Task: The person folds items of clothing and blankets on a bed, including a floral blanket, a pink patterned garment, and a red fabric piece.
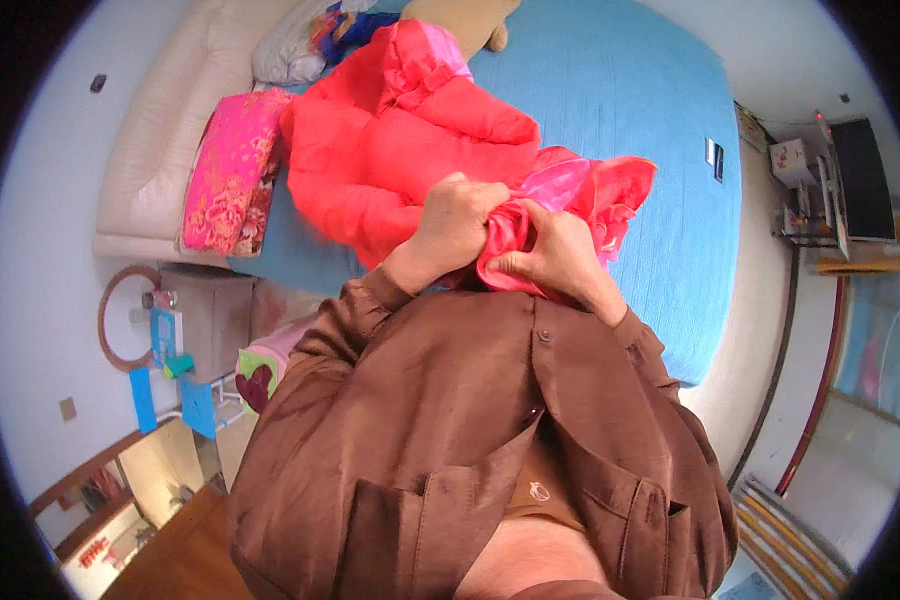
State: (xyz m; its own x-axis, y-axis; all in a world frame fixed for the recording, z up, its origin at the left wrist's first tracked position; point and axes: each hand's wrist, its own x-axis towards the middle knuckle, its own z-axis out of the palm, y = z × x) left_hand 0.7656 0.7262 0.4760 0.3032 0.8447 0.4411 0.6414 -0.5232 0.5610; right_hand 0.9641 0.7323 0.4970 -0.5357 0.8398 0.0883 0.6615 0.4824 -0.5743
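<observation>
A bright red quilted garment [420, 142] with a shiny pink lining lies spread over the bed's blue sheet [615, 82], and its near end is lifted against my brown shirt. My left hand [461, 225] is closed on the bunched red fabric from the left side. Close beside it, my right hand [562, 251] pinches a rolled fold of the same fabric [504, 247], thumb on the near side. The two hands almost touch. Part of the fold is hidden behind the fingers.
A folded pink floral quilt [232, 172] lies left, by the cream padded headboard [165, 127]. Behind are a grey-white pillow [289, 56] and a tan plush toy [465, 19]. Small dark and white items [715, 159] rest on the bed's right. A bedside cabinet [206, 319] stands left.
</observation>
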